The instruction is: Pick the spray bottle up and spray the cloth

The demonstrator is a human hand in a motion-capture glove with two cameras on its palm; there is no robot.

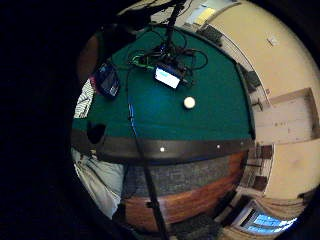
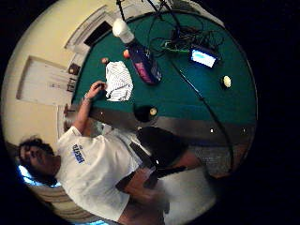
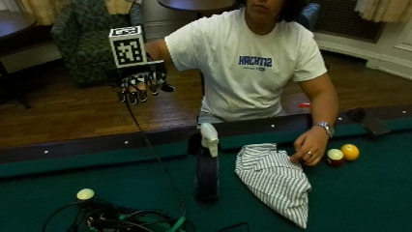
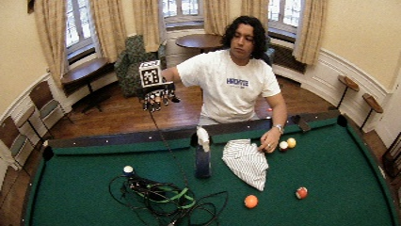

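Note:
A dark spray bottle (image 3: pixel 207 171) with a white trigger head stands upright on the green felt of a pool table (image 3: pixel 360 193). Just beside it lies a striped white cloth (image 3: pixel 275 179), crumpled. My gloved right hand (image 3: pixel 139 79) is raised in the air well above and behind the table's near rail, away from the bottle, fingers hanging straight down and holding nothing. The bare left hand (image 3: pixel 311 145) rests on the felt touching the cloth's edge. The thumb side palm view shows the bottle (image 2: pixel 143 63) and cloth (image 2: pixel 118 80) from afar.
A tangle of cables (image 3: pixel 122 220) and a small lit device (image 2: pixel 203 57) lie on the felt beside a white ball (image 3: pixel 85 194). Two balls (image 3: pixel 342 154) sit by the bare hand, more (image 4: pixel 251 201) farther out. A corner pocket (image 2: pixel 143 112) opens near the cloth.

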